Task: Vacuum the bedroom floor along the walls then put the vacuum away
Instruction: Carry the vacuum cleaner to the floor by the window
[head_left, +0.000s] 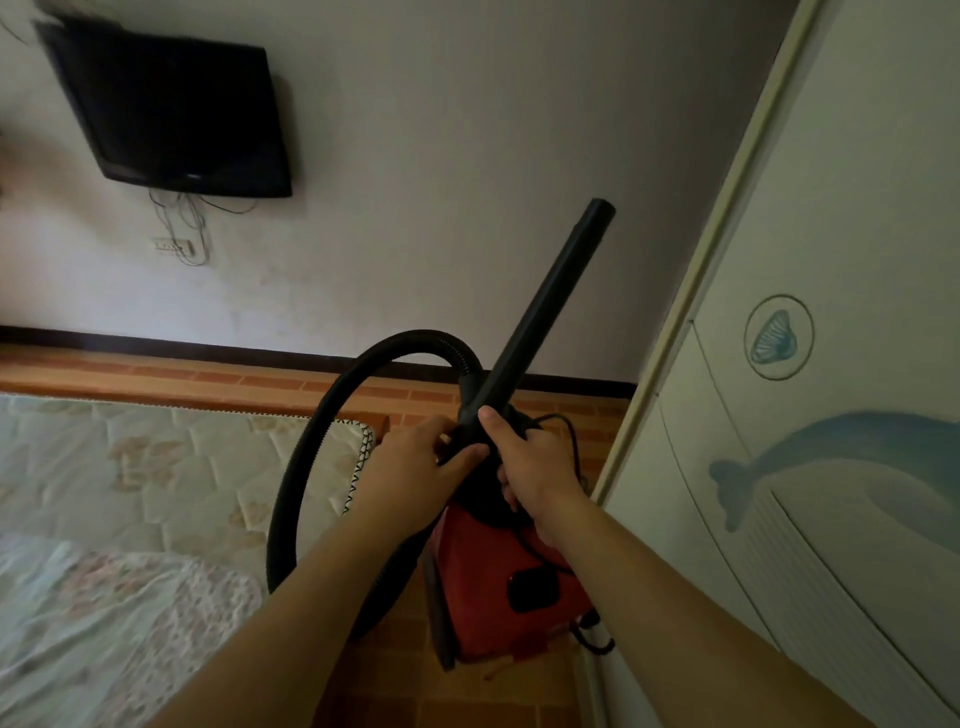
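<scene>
**Both hands on the vacuum wand**

Your right hand (530, 462) wraps round the lower end of the black plastic wand (545, 312), thumb up. Your left hand (426, 457) seems to pinch the same end, though its fingertips are hard to see. The red canister vacuum (498, 587) sits on the orange tiled floor (519, 691), between the quilted floral mattress (156, 467) and the pale wardrobe (831, 441).

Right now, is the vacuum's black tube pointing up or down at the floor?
Up. The black tube rises tilted above the left hand and right hand, its bare end far off the floor.
</scene>
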